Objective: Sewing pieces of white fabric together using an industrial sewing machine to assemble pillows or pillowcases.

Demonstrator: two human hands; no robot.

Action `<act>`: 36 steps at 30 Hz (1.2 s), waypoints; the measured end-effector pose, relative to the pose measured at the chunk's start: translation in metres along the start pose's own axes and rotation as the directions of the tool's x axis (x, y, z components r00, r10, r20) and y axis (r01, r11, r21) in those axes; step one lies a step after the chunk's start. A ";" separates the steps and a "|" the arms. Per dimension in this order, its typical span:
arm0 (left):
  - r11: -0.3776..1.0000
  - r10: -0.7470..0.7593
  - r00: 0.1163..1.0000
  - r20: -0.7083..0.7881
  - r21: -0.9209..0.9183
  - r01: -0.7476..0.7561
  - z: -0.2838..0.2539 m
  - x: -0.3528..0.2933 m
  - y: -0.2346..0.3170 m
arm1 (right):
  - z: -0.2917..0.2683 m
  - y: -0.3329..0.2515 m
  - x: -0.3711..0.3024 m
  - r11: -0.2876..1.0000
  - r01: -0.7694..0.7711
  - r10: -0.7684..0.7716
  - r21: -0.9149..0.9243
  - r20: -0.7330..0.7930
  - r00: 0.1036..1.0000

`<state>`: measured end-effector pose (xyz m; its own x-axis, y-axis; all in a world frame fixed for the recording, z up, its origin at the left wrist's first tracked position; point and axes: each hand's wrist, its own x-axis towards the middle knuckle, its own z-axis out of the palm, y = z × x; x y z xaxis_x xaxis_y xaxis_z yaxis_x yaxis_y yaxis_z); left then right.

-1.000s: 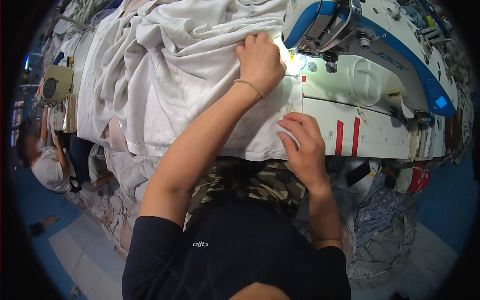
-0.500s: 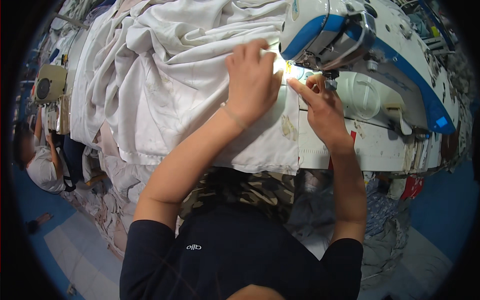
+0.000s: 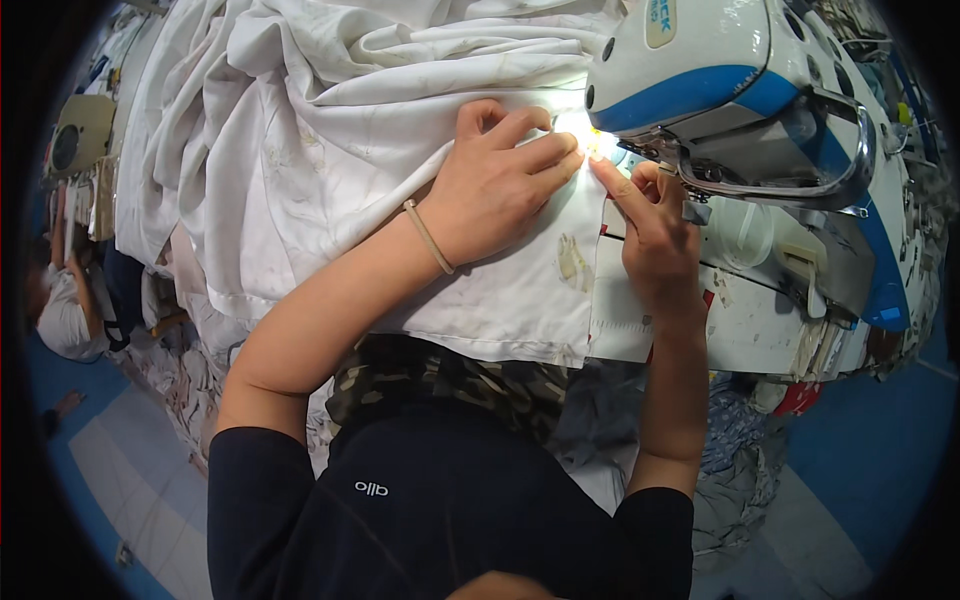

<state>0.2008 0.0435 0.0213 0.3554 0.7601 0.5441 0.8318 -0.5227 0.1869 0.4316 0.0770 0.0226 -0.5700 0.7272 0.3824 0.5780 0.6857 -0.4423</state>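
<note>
A large white cloth (image 3: 400, 210) lies in folds over the sewing table, its right edge running under the head of a blue-and-white sewing machine (image 3: 690, 85). My left hand (image 3: 505, 180) rests on this cloth just left of the lit needle area, fingers bent and closed on the fabric. My right hand (image 3: 655, 230) is at the cloth's right edge, one digit stretched to the lit spot and pressing there. Its other fingers are curled beneath the machine head, partly hidden. The needle itself is lost in the glare. A yellowish patch (image 3: 574, 262) marks the cloth near its corner.
A curved metal guard (image 3: 850, 160) juts from the machine head. Right of my right hand are a round clear plastic piece (image 3: 745, 235) and the white table top (image 3: 620, 335). Piled cloth (image 3: 745, 470) hangs below the table. Another person (image 3: 70, 310) sits at far left beside a beige machine (image 3: 82, 135).
My left hand has turned so its curled fingers point right, toward the lit spot. My right hand stays at the cloth edge. The view has shifted, and the machine head appears larger and farther right.
</note>
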 end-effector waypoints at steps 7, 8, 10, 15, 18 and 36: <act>0.999 -0.001 1.000 -0.011 0.035 0.001 0.006 0.005 -0.009 | -0.004 -0.008 0.000 0.998 -0.027 0.028 -0.051 0.027 0.999; 0.999 0.002 1.000 -0.014 0.036 -0.001 0.006 0.005 -0.010 | -0.006 -0.010 -0.001 0.998 -0.010 0.012 -0.066 0.025 1.000; 0.999 0.009 1.000 -0.020 0.037 -0.008 0.007 0.006 -0.012 | -0.009 -0.013 -0.008 0.999 -0.033 0.033 -0.011 0.013 0.999; 0.999 0.015 1.000 -0.004 0.044 -0.015 0.009 0.004 -0.013 | -0.044 -0.048 -0.043 0.992 0.009 -0.027 0.125 0.141 0.990; 0.998 0.034 0.999 0.006 0.049 -0.034 0.013 0.000 -0.019 | -0.047 -0.079 -0.067 0.991 0.106 -0.121 0.080 0.224 0.967; 0.970 -0.100 0.986 -0.130 -0.234 0.068 -0.047 -0.083 0.093 | -0.039 -0.108 -0.073 0.974 -0.066 0.065 0.218 0.014 0.998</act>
<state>0.2292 -0.0865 0.0317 0.2118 0.7519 0.6243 0.7311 -0.5458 0.4093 0.4339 -0.0489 0.0742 -0.5393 0.7696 0.3417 0.4736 0.6128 -0.6326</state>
